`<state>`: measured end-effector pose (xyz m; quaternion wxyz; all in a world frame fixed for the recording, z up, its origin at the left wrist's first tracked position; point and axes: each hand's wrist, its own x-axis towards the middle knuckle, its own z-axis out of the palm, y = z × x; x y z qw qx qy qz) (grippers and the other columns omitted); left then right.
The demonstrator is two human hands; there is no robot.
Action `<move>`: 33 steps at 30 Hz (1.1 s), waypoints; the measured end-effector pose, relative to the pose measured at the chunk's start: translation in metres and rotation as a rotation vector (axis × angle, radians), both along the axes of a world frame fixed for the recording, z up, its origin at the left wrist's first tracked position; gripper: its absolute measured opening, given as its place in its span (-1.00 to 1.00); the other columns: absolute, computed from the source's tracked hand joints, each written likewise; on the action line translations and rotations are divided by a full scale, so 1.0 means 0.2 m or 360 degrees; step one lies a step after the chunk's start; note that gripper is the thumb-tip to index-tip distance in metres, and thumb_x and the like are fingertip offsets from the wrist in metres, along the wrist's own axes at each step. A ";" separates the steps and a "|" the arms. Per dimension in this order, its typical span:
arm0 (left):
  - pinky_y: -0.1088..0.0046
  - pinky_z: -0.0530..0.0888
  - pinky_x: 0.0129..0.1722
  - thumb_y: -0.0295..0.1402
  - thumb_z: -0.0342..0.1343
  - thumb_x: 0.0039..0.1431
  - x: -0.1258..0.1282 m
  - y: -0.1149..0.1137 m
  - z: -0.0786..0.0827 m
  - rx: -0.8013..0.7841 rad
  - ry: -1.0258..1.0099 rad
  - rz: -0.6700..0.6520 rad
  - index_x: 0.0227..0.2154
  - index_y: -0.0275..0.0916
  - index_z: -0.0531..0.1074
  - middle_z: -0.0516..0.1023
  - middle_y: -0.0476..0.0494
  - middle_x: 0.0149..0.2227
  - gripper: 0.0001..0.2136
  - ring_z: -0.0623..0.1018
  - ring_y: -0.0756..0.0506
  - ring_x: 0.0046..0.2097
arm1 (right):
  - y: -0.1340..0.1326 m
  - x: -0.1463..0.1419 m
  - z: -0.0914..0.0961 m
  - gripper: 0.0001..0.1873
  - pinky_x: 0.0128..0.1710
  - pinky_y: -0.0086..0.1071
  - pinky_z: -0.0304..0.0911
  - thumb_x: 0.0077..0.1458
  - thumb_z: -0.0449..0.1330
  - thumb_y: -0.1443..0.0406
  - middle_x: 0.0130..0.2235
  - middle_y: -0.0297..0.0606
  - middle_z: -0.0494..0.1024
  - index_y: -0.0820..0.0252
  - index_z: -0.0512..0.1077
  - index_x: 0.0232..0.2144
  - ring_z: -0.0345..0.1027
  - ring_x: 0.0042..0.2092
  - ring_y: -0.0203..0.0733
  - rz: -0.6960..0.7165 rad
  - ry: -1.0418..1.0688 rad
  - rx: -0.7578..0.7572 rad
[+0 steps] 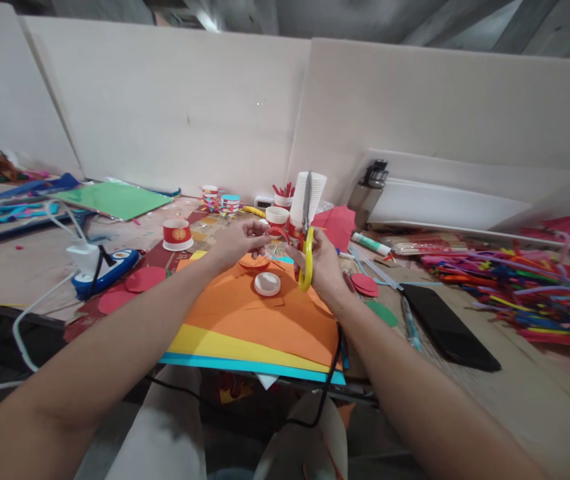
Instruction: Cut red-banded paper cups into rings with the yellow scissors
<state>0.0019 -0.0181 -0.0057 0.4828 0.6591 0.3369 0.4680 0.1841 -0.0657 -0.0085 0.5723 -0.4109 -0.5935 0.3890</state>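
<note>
Above a stack of coloured sheets, my left hand (241, 241) pinches one end of a narrow red-orange paper strip (279, 231). The strip curves across to the fingertips of my right hand (325, 265), which seem to touch its other end. Yellow-handled scissors (307, 261) are held in that right hand, blades pointing up. Beneath the hands lies an orange sheet (235, 307), with yellow and blue sheets under it. On it rest a small white round lid (267, 284) and an orange paper round (255, 262), partly behind my left hand.
A red paper cup (177, 235) stands upside down at left, near red paper circles (145, 279) and a blue power strip (105, 272). Stacked white cups (316, 193) stand behind my hands. Rightward lie a black phone (449, 327) and colourful pipe cleaners (529, 287). White boards rise behind.
</note>
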 end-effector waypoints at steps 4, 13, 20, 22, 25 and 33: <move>0.54 0.40 -0.48 -0.20 0.35 -0.10 -0.03 0.03 -0.02 0.0150 -0.0047 0.0085 -0.36 -0.29 0.40 0.50 0.01 -0.48 -0.66 0.48 0.07 -0.51 | 0.01 0.03 0.01 -0.50 -0.56 -0.48 0.18 -0.06 0.29 0.03 -0.47 -0.47 0.37 0.11 0.32 -0.11 0.20 -0.54 -0.36 -0.0116 -0.0109 0.0037; 0.50 0.42 -0.44 -0.25 0.39 -0.23 -0.11 0.11 -0.03 0.0334 -0.0018 0.0588 -0.40 -0.26 0.40 0.48 0.06 -0.52 -0.65 0.49 0.02 -0.49 | -0.02 0.15 0.08 -0.72 -0.34 -0.36 0.19 0.06 0.14 0.26 -0.26 -0.08 0.62 0.16 0.53 -0.18 0.48 -0.25 -0.05 -0.0574 -0.1912 -0.0023; 0.44 0.42 -0.38 -0.26 0.32 -0.11 -0.12 0.12 -0.04 0.0354 0.0275 0.0611 -0.45 -0.26 0.40 0.50 0.00 -0.51 -0.76 0.51 -0.03 -0.43 | -0.01 0.18 0.04 -0.67 -0.19 -0.22 0.29 0.05 0.15 0.32 -0.16 0.04 0.60 0.26 0.51 -0.11 0.48 -0.13 0.10 -0.0429 -0.2292 -0.0210; 0.41 0.43 -0.31 -0.32 0.26 -0.02 -0.12 0.12 -0.05 0.0537 0.0501 0.0605 -0.42 -0.25 0.45 0.54 -0.04 -0.44 -0.85 0.53 -0.06 -0.37 | -0.01 0.17 0.04 -0.70 -0.06 -0.09 0.26 0.08 0.15 0.35 -0.17 0.12 0.59 0.33 0.52 -0.14 0.45 -0.08 0.17 -0.0409 -0.2336 -0.0087; 0.36 0.45 -0.17 -0.45 0.19 0.04 -0.10 0.11 -0.07 0.0930 0.0753 0.0533 -0.36 -0.23 0.50 0.59 -0.12 -0.30 -0.92 0.55 -0.09 -0.24 | 0.00 0.14 0.04 -0.64 0.04 0.00 0.22 0.15 0.16 0.25 -0.08 0.12 0.53 0.32 0.48 -0.04 0.40 0.00 0.16 -0.0510 -0.1890 0.0155; 0.37 0.48 -0.07 -0.55 0.09 0.15 -0.01 0.00 -0.07 0.1436 0.0885 0.0083 -0.22 -0.24 0.48 0.56 -0.23 -0.09 -0.83 0.55 -0.09 -0.06 | 0.03 0.05 -0.04 -0.31 -0.01 -0.23 0.35 -0.07 0.37 0.20 0.06 -0.15 0.49 0.10 0.27 0.11 0.43 -0.01 -0.14 0.0051 -0.0529 0.0024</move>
